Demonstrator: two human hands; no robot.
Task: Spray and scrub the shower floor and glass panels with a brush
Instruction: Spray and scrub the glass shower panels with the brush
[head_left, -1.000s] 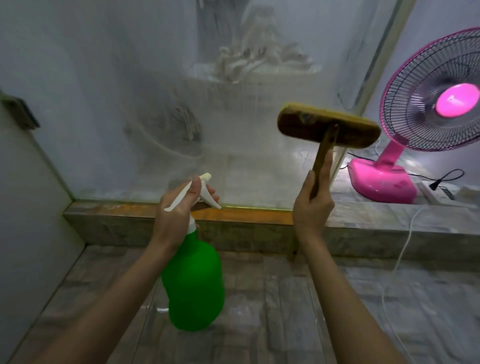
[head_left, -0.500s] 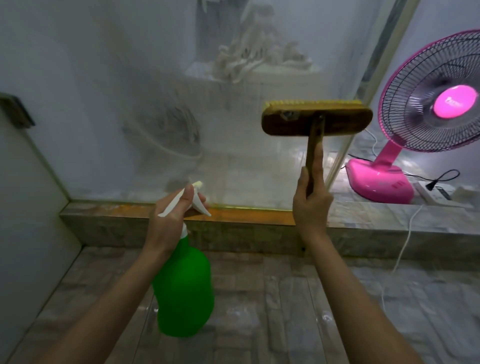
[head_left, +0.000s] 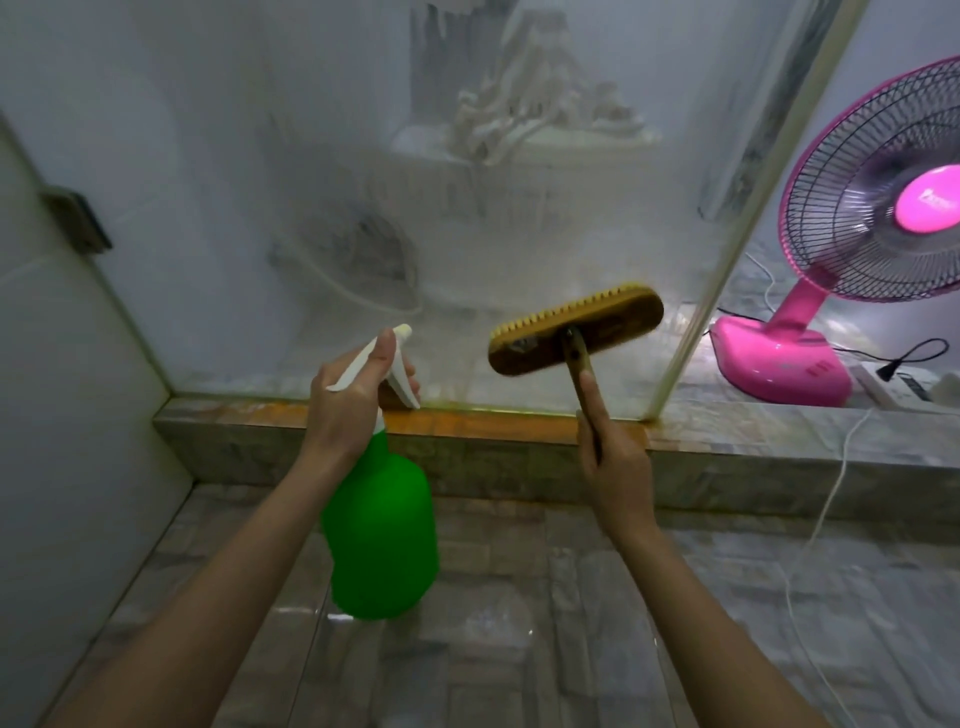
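Observation:
My left hand grips the white trigger head of a green spray bottle, nozzle pointing at the glass. My right hand holds the wooden handle of a yellow-bristled scrub brush, index finger stretched along the handle. The brush head lies tilted against the lower part of the cloudy glass panel, its left end lower. The wet tiled shower floor is beneath both arms.
A stone curb with an orange-stained top runs under the glass. A pink fan stands beyond the glass edge at right, with a power strip and a white cord trailing over the curb. White wall at left.
The brush head has moved down the glass and tilted, left end now lower. The left hand with the bottle stayed at about the same height near the curb.

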